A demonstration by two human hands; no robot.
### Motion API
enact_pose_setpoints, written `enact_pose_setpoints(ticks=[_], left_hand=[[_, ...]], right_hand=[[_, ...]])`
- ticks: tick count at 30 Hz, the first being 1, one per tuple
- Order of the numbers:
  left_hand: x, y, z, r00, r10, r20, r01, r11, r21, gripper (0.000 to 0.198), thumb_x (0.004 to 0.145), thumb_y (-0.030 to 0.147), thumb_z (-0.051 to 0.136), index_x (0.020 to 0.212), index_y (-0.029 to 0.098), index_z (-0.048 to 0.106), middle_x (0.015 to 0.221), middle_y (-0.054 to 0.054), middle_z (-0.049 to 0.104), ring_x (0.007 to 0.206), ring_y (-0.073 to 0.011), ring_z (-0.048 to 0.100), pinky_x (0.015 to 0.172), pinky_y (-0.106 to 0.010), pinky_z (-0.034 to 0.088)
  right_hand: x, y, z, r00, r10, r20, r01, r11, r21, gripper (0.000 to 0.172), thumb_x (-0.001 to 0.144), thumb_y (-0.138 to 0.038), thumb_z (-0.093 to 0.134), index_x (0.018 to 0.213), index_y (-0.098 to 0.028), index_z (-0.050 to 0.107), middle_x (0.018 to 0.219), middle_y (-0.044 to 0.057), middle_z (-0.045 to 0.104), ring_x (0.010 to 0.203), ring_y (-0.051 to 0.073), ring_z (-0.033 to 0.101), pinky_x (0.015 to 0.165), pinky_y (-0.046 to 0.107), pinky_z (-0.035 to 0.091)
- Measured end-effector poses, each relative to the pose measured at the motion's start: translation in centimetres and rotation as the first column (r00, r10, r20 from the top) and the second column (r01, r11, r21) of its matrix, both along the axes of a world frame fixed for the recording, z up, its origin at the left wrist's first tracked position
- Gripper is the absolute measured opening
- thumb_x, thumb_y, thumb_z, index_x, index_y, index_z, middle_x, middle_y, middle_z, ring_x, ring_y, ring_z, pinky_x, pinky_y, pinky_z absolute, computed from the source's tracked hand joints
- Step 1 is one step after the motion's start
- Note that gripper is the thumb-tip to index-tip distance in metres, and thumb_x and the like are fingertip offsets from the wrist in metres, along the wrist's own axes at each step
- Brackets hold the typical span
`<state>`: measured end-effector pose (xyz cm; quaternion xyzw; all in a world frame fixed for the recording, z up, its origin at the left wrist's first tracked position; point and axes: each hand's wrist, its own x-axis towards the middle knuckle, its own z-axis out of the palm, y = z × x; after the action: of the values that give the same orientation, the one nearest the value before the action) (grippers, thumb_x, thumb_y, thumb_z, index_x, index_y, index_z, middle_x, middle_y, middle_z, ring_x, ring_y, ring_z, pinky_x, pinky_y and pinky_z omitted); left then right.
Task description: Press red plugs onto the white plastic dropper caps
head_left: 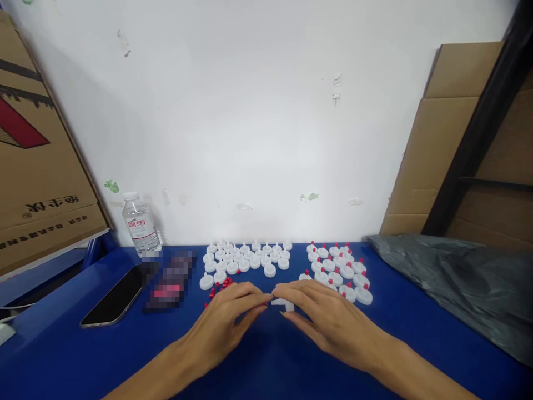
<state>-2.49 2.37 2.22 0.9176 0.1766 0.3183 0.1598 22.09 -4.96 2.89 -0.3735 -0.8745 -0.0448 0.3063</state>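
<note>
Red Chinese characters [137,224] on the bottle label [145,228] and black characters [52,204] on the carton [41,169] aren't clearly legible.

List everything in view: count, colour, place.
Tabletop: one, blue, lower half
Painted wall: one, white, behind
Round plastic caps with bare spouts: over twenty, white, centre left
Round plastic caps with red tips: over fifteen, white, centre right
Loose plastic tips: many, red, centre left
Plastic bottle: one, clear, back left
Flat smartphone: one, black, left
Rectangular pixelated item: one, dark and pink, left
Printed cardboard box: one, brown, far left
Plain cardboard panels: several, brown, right
Crumpled plastic sheet: one, grey, right
Slanting post: one, black, far right
Left hand: one, bare, centre, pinching a small red tip
Right hand: one, bare, centre, holding a white spouted cap
</note>
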Motion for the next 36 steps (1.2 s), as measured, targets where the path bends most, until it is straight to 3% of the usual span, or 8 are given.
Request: enact_pose_setpoints(ticks=[8,14,18,21,30,36], left_hand=[[0.6,-1.0,0.2,0.993,-0.003,0.116,0.014,0.995,-0.098,0.023,0.103,0.020,0.055,0.115,0.024,0.074,0.097,-0.006,0.074,0.083,-0.0167,0.069,0.075,-0.027,0.055],[0.5,-1.0,-0.6,0.997,0.070,0.013,-0.069,0.994,-0.081,0.023,0.105,0.030,0.054,0.118,0.023,0.072,0.094,-0.006,0.074,0.081,-0.0182,0.069,0.072,-0.027,0.053],[0.4,-1.2,-0.9,0.994,0.079,-0.074,-0.081,0.996,-0.028,0.023,0.107,0.027,0.046,0.102,0.021,0.067,0.089,-0.003,0.069,0.077,-0.0172,0.064,0.069,-0.026,0.048],[0.2,-1.5,-0.6,0.993,0.026,-0.115,-0.037,0.995,-0.090,0.025,0.108,0.023,0.038,0.095,0.021,0.059,0.088,-0.002,0.065,0.076,-0.0159,0.060,0.070,-0.025,0.045],[0.1,-2.8,0.1,0.997,-0.001,-0.074,-0.015,0.978,-0.208,0.032,0.109,0.028,0.032,0.084,0.022,0.050,0.075,0.003,0.054,0.065,-0.0138,0.049,0.065,-0.026,0.038],[0.4,-2.4,0.1,0.997,0.048,-0.063,-0.058,0.983,-0.175,0.029,0.109,0.027,0.035,0.093,0.022,0.059,0.083,0.001,0.060,0.072,-0.0142,0.055,0.066,-0.026,0.039]], right_hand=[[-0.6,-0.4,-0.3,0.999,0.040,-0.032,-0.039,0.998,0.039,0.038,0.107,-0.019,0.049,0.144,-0.024,0.047,0.130,0.010,0.067,0.119,0.022,0.065,0.101,0.041,0.057],[-0.9,-0.5,-0.6,0.998,0.051,-0.024,-0.050,0.998,0.043,0.030,0.109,-0.017,0.041,0.137,-0.023,0.048,0.126,0.010,0.067,0.115,0.024,0.066,0.097,0.043,0.059],[-1.1,-0.7,-0.9,0.997,0.053,-0.050,-0.050,0.997,0.063,0.027,0.109,-0.017,0.042,0.134,-0.022,0.049,0.125,0.010,0.068,0.114,0.023,0.066,0.096,0.041,0.059],[-1.4,-0.9,-1.0,0.996,0.065,-0.063,-0.059,0.993,0.098,0.026,0.109,-0.017,0.041,0.132,-0.022,0.051,0.124,0.010,0.069,0.113,0.023,0.067,0.096,0.040,0.059],[-2.2,-1.5,-0.6,0.999,0.036,-0.038,-0.028,0.977,0.211,0.023,0.109,-0.014,0.038,0.122,-0.019,0.056,0.119,0.011,0.071,0.108,0.022,0.070,0.096,0.035,0.059],[-2.1,-1.1,-1.0,0.997,0.042,-0.059,-0.032,0.986,0.163,0.022,0.109,-0.017,0.042,0.128,-0.019,0.053,0.124,0.011,0.070,0.113,0.022,0.068,0.099,0.038,0.057]])
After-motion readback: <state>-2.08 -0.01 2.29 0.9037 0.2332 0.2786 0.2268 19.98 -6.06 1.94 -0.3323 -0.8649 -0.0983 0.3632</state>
